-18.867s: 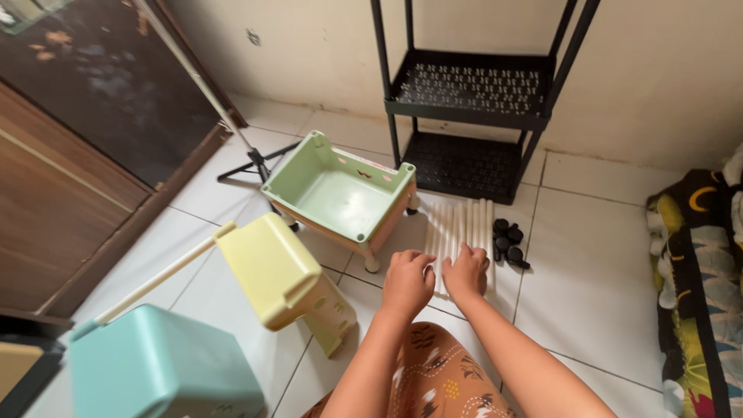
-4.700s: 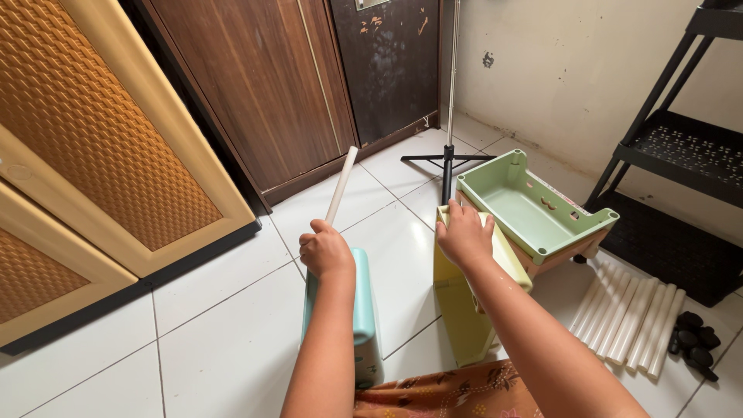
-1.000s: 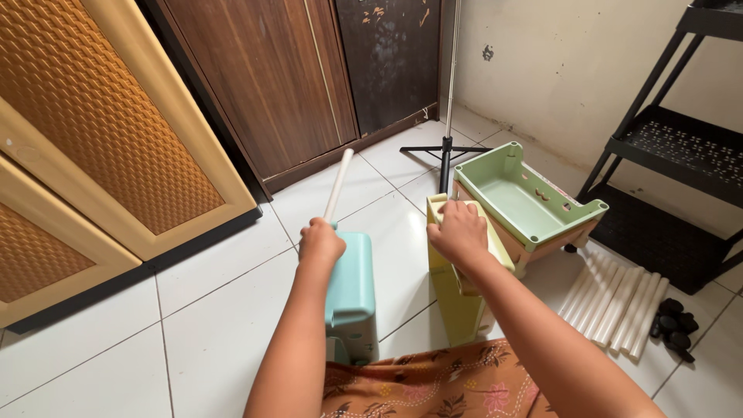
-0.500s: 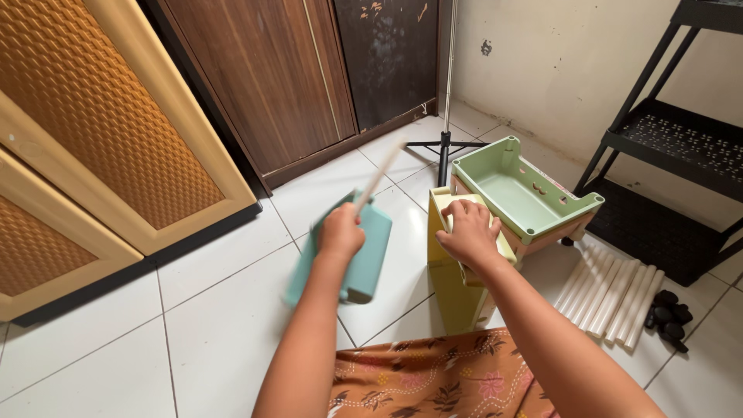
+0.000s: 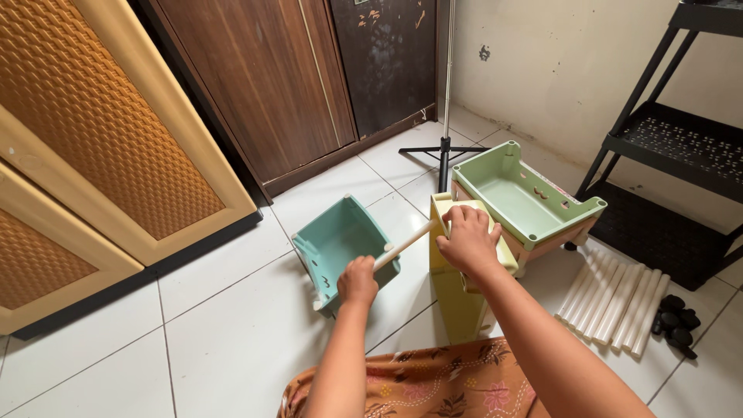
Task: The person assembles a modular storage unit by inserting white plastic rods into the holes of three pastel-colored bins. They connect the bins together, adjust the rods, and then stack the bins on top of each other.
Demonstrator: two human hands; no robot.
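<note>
Assembly looks barely begun: the left hand (image 5: 357,280) grips a white tube (image 5: 404,244) over the tilted teal bin (image 5: 340,241), the right hand (image 5: 467,240) clasps the yellow bin (image 5: 457,298) (more tubes (image 5: 615,294) lie unused on the floor).

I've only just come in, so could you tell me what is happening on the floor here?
A person works over a white tiled floor with plastic bins and tubes. The left hand grips a cream tube above a teal bin lying tipped over. The right hand rests on top of an upright yellow bin. More cream tubes lie nearby.
</note>
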